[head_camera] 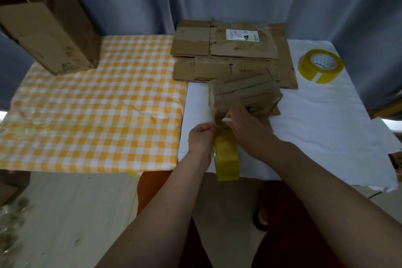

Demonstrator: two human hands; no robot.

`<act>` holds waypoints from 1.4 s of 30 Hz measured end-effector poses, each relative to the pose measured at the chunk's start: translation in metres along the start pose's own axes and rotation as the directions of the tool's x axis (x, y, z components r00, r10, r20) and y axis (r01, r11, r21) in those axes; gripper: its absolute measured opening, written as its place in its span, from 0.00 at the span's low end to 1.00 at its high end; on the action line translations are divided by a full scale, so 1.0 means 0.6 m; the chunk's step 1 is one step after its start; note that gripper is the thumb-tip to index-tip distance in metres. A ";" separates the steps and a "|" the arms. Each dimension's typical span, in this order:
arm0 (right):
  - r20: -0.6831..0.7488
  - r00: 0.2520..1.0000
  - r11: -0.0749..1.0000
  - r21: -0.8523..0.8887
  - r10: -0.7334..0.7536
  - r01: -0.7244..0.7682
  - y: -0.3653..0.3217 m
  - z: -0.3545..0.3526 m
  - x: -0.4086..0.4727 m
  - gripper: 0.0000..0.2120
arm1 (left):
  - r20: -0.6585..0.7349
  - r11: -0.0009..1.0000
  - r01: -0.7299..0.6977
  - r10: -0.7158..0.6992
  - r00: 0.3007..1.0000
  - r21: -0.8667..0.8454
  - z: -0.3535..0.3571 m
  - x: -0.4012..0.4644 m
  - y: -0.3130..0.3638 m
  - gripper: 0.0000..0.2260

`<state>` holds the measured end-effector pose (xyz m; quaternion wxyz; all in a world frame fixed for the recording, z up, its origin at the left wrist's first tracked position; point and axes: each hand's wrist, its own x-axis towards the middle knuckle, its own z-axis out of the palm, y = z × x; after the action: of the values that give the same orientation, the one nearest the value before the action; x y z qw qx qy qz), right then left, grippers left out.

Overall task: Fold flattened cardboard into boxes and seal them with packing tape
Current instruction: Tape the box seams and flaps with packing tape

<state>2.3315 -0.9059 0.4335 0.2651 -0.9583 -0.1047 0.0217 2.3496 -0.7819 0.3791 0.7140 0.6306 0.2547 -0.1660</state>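
A small folded cardboard box [245, 93] stands on the white cloth, near the table's front. Its near end carries glossy tape. Just below that end, my left hand [201, 137] grips the top of a yellowish packing tape roll [226, 156], which hangs on edge over the table's front edge. My right hand [245, 124] is against the box's near end, its fingers curled round a thin white tool [227, 119] whose tip points left at the stretch of tape between roll and box. What kind of tool it is stays unclear.
A stack of flattened cardboard [230, 54] lies behind the small box. A second tape roll [322, 67] sits at the back right on the white cloth [326, 119]. A large open box [47, 28] stands at the back left on the yellow checked cloth [97, 104].
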 end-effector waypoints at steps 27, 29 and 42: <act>-0.125 0.963 0.971 0.043 0.237 -0.234 0.148 0.037 -0.053 0.05 | 0.018 1.000 -0.013 0.013 1.000 0.002 -0.012 -0.003 0.009 0.07; -0.083 0.933 0.936 0.023 0.351 -0.351 0.172 0.054 -0.058 0.07 | 0.026 1.000 -0.016 0.016 1.000 -0.001 -0.013 -0.004 0.009 0.06; 0.071 0.964 0.900 -0.345 -0.257 0.265 0.056 0.016 0.050 0.35 | 0.106 0.999 -0.046 0.045 0.993 0.012 -0.024 -0.010 0.009 0.05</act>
<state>2.3664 -0.9226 0.4082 0.0890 -0.9671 -0.2374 -0.0216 2.3459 -0.7675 0.3860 0.7255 0.6318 0.2010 -0.1846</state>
